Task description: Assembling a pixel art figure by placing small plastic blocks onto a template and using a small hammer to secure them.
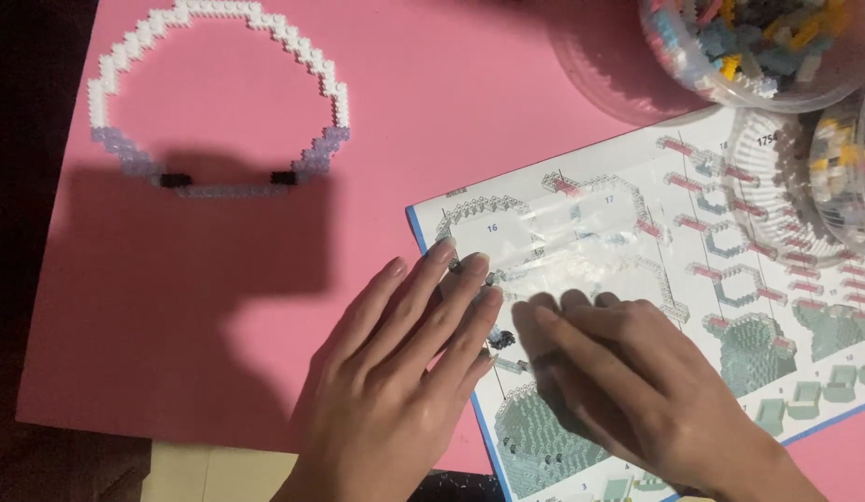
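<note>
Both hands, left [409,349] and right [628,372], press flat, fingers apart, on a bag [553,265] over the booklet [730,307]; sliding could scatter bricks.

Home hobby table, pink mat [219,307], brick tubs [758,46]

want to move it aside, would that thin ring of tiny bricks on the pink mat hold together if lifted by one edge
The brick ring is probably fragile: one brick wide, open in the middle, so it may flex or snap. It looks light. Sliding it across the pink mat seems safer.
</note>
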